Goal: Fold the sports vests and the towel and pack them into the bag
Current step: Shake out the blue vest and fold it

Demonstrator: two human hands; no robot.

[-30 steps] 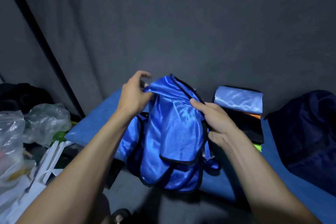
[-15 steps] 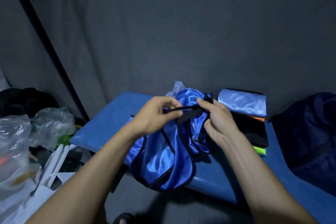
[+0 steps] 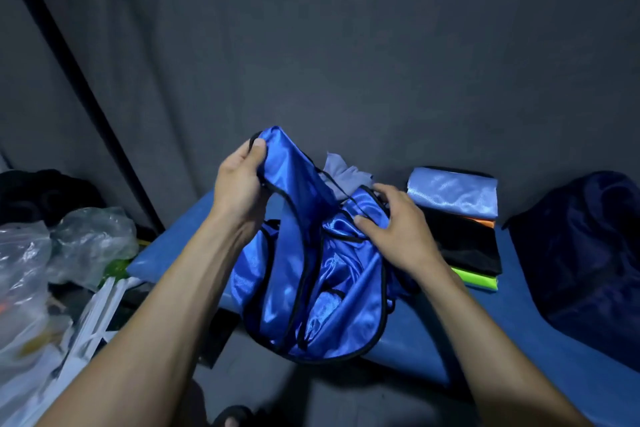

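On one blue bench (image 3: 433, 350), two hands: left hand (image 3: 239, 187) pinches one blue vest (image 3: 311, 274) (shiny); right hand (image 3: 398, 229) fingers spread.

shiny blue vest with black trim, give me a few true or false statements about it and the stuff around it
1. The left hand grips the shiny blue vest with black trim by a raised strap. True.
2. The right hand is off the vest. False: it rests on the vest's bunched fabric.
3. A stack of folded vests lies right of the blue vest. True.
4. The stack's top piece is orange. False: it is light blue; orange shows lower down.
5. The dark navy bag sits on the left. False: far right.
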